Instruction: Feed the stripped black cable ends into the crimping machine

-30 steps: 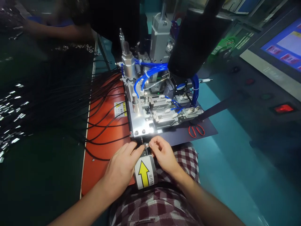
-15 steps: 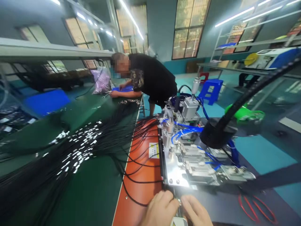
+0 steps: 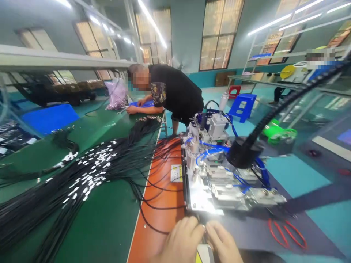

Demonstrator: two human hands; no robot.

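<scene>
At the bottom of the head view my left hand [image 3: 184, 238] is closed, its fingertips pressed down beside the machine's front edge. My right hand [image 3: 221, 241] is closed too, thumb and fingers meeting close to the left fingertips. Whatever small piece they pinch is hidden by the fingers. Below and between the hands shows a white device [image 3: 205, 252] with a yellow label. A black cable [image 3: 155, 227] runs in from the left and disappears behind my left hand. Just ahead stands a metal machine [image 3: 216, 171] with blue air tubes, brightly lit at its near corner.
Bundles of black cables [image 3: 90, 171] with white tags lie across the green table [image 3: 109, 226]. Red-handled pliers or scissors [image 3: 286, 233] rest at the right. A black flexible lamp arm [image 3: 270, 113] arches over the machine. Another person [image 3: 175, 91] leans over the table's far end.
The view has shifted slightly, so the machine and my hands appear a little further left. Both hands keep nearly the same closed pose at the same spot.
</scene>
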